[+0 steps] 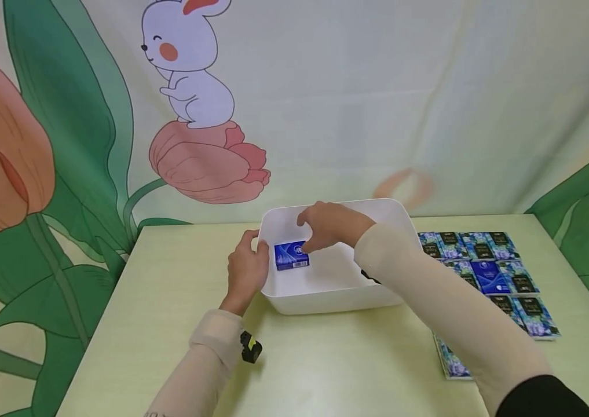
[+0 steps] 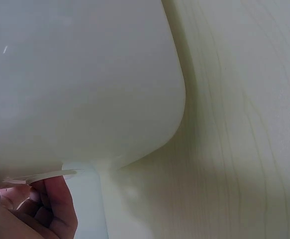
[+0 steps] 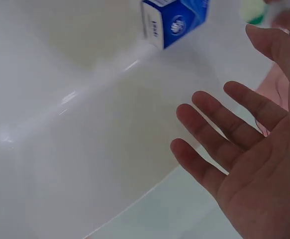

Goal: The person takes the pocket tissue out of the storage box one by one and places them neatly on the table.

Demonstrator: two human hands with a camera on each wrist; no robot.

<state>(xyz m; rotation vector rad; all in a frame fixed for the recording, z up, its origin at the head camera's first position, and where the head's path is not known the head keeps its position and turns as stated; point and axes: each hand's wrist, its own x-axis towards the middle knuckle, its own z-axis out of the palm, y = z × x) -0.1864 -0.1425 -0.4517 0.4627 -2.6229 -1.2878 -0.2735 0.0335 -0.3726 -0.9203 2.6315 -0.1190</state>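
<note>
A white rectangular plastic bin (image 1: 320, 298) stands on the table. My left hand (image 1: 247, 263) grips its left end, thumb at the rim; in the left wrist view the fingers of that hand (image 2: 55, 209) curl at the bin's edge. Inside the bin, near its left end, lies a small blue box (image 1: 290, 258) with a white emblem and a barcode on its side. My right hand (image 1: 333, 225) hovers over the bin just above and right of the box. Its fingers are spread with nothing between them, as the right wrist view shows beside the box (image 3: 182, 22).
At the right of the table (image 1: 179, 301), several flat floral-printed packs (image 1: 518, 278) lie in rows, with a plain blue pack (image 1: 489, 277) among them. The right sleeve (image 1: 440, 289) hides some. A printed curtain (image 1: 336, 116) hangs behind the table's back edge.
</note>
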